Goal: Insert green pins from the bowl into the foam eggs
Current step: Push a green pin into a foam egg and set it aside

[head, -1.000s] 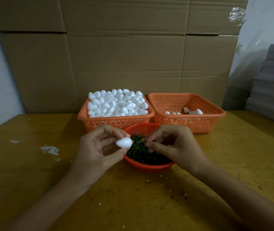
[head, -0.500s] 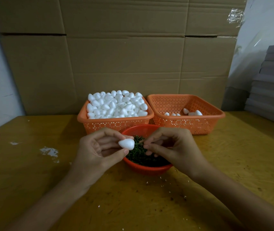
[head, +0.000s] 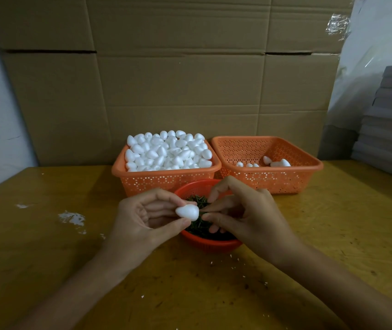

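Observation:
My left hand [head: 140,219] pinches a white foam egg [head: 187,211] between thumb and fingers, just above the left rim of a small red bowl [head: 210,242] holding dark green pins [head: 198,225]. My right hand [head: 245,214] is over the bowl, its thumb and forefinger pinching a green pin whose tip meets the egg's right end. The pin itself is thin and mostly hidden by the fingers.
An orange basket [head: 166,181] heaped with white foam eggs stands behind the bowl. A second orange basket [head: 285,178] to its right holds several eggs. Cardboard boxes [head: 190,79] wall the back. Grey stacked sheets [head: 390,129] lie at far right. White crumbs [head: 72,217] speckle the yellow table.
My right hand has closed the gap to the egg, bringing the pinched pin up against its right end. The left hand has held the egg almost still.

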`<state>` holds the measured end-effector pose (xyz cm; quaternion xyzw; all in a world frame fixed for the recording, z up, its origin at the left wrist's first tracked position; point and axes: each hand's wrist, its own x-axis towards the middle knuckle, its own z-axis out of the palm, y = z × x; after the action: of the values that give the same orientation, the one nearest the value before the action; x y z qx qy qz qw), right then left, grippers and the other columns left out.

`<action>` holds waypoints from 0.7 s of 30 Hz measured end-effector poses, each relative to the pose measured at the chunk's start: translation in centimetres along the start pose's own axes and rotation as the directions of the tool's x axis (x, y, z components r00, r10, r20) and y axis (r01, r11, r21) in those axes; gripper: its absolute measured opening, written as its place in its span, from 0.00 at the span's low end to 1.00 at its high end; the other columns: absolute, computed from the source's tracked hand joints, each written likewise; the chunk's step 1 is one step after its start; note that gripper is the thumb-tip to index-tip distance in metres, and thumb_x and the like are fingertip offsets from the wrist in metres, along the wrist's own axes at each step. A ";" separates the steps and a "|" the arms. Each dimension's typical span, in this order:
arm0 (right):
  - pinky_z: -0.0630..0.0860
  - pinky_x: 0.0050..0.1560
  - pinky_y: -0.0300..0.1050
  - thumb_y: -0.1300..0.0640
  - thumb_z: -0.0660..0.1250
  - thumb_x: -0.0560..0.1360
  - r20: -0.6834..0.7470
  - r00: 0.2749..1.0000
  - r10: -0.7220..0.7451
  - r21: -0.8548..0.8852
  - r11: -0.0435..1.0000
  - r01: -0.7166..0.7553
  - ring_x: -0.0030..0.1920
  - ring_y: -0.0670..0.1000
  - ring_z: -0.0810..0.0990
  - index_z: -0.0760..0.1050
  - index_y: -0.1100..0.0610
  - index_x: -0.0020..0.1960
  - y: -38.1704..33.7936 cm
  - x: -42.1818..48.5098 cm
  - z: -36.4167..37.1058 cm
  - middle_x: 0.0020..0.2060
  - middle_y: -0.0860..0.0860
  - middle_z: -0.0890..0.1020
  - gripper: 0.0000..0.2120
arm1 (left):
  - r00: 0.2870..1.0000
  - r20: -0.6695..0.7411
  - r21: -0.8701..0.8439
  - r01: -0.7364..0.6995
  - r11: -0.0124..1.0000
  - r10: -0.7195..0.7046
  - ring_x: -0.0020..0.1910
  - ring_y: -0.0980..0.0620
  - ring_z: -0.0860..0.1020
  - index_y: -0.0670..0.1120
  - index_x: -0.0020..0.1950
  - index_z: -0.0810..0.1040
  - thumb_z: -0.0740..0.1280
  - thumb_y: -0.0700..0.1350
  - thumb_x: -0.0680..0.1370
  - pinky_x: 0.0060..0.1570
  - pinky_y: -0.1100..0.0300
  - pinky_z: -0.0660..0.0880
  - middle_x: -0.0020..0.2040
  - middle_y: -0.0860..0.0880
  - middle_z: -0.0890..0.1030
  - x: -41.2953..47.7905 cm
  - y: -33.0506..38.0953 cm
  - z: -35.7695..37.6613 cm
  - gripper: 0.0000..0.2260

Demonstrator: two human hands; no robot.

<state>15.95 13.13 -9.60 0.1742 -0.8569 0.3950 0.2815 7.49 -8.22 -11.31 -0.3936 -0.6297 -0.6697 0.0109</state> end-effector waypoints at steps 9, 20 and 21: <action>0.83 0.44 0.47 0.58 0.78 0.76 0.039 0.998 -0.043 -0.115 0.992 0.047 0.42 0.40 0.86 0.74 0.52 0.55 0.1 -0.2 0.0 0.43 0.41 0.88 0.14 | 0.999 0.036 0.083 -0.032 0.996 0.029 0.53 0.47 0.88 0.52 0.53 0.85 0.81 0.47 0.71 0.53 0.54 0.84 0.53 0.48 0.89 -0.1 0.1 -0.1 0.12; 0.83 0.49 0.40 0.58 0.77 0.75 -0.243 0.969 0.045 -0.264 0.958 -0.111 0.48 0.36 0.84 0.80 0.50 0.50 4.1 0.9 -3.1 0.44 0.38 0.84 0.08 | 0.939 0.262 0.499 -0.328 0.802 0.221 0.72 0.57 0.76 0.57 0.81 0.65 0.73 0.54 0.78 0.65 0.61 0.76 0.74 0.61 0.75 -1.0 0.3 0.6 0.32; 0.84 0.48 0.40 0.58 0.76 0.75 -0.315 0.945 0.089 -0.237 0.957 -0.169 0.47 0.37 0.85 0.81 0.51 0.50 4.9 1.0 -3.9 0.44 0.39 0.85 0.07 | 0.917 0.324 0.566 -0.386 0.729 0.234 0.73 0.58 0.74 0.57 0.80 0.68 0.72 0.55 0.79 0.68 0.60 0.74 0.75 0.61 0.73 -1.1 0.4 0.5 0.29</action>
<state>13.98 19.19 -9.76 0.0166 -0.8582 0.3183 0.4024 8.70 -8.43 -11.64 -0.5427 -0.7357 -0.3638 0.1786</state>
